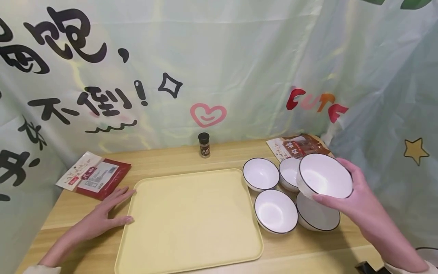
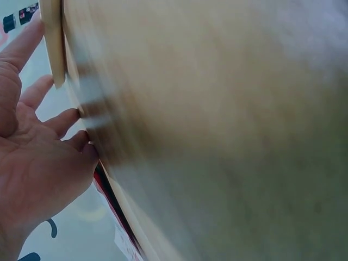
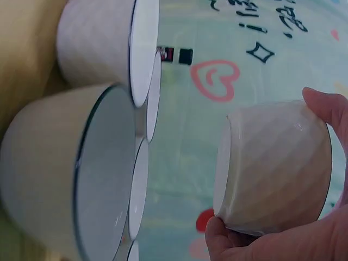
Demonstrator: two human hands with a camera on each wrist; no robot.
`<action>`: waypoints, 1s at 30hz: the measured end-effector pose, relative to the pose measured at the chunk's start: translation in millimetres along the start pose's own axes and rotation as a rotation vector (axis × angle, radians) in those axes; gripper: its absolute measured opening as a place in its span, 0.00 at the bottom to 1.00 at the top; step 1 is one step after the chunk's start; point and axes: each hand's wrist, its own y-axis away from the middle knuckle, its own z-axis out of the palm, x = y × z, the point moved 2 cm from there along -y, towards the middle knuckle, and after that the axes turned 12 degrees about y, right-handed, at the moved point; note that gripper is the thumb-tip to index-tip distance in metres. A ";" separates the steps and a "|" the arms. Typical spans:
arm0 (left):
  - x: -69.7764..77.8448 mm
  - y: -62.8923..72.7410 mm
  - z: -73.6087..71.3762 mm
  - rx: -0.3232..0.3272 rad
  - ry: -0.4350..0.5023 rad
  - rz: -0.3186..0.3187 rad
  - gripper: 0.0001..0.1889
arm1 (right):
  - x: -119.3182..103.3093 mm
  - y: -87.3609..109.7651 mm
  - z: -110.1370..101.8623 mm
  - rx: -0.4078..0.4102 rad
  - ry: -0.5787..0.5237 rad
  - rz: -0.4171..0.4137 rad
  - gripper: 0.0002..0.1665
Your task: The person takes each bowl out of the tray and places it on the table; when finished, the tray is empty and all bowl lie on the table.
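Note:
My right hand (image 1: pixel 356 190) grips a white dark-rimmed bowl (image 1: pixel 325 176) by its side, thumb at the near edge and fingers at the far edge. In the right wrist view the faceted outside of this bowl (image 3: pixel 277 168) shows, held apart from the others. Beneath and left of it stand several similar bowls, among them a front one (image 1: pixel 276 211), a back one (image 1: pixel 261 174) and a right one (image 1: pixel 318 215). With fingers spread, my left hand (image 1: pixel 99 220) touches the left rim of a pale yellow tray (image 1: pixel 191 217). Nothing lies on the tray.
A red and white food packet (image 1: pixel 99 175) lies beyond my left hand. Another brown packet (image 1: pixel 294 146) lies behind the bowls. A black-capped spice jar (image 1: pixel 204 145) stands near the printed backdrop curtain (image 1: pixel 239 76). A black object (image 1: pixel 371 268) and part of another bowl (image 1: pixel 427 255) show at lower right.

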 end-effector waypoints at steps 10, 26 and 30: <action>0.2 0.8 4.0 -0.007 0.019 -0.018 0.45 | 54.3 14.9 -26.7 0.069 0.030 0.023 0.63; 3.5 -2.8 0.5 -0.004 -0.016 -0.031 0.44 | 100.9 25.1 -34.8 0.123 0.046 0.122 0.66; 2.8 -0.1 1.8 0.002 0.007 -0.011 0.44 | 114.1 26.6 -34.2 0.143 0.056 0.126 0.66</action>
